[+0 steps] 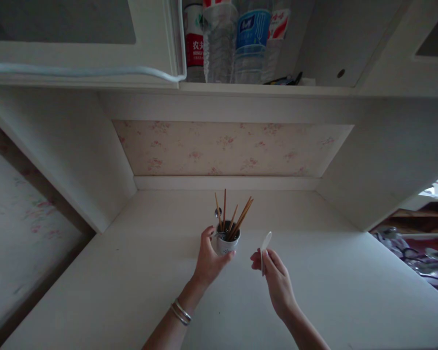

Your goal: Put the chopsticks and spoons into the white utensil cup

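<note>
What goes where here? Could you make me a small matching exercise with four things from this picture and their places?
Things:
1. small white ceramic cup
2. thin brown wooden chopsticks
3. flat white plastic spoon
4. clear plastic water bottles

Places:
A. on the upper shelf
B. held in the right hand
C. standing inside the cup
D. on the white desk, gripped by the left hand

Pairs: 1-D, 2-C, 3-B, 4-A

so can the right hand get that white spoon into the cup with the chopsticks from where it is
Probably yes. The right hand holds the white plastic spoon just beside the small white cup, with bare desk between them. The left hand steadies the cup; the wooden chopsticks crowd its opening somewhat.
</note>
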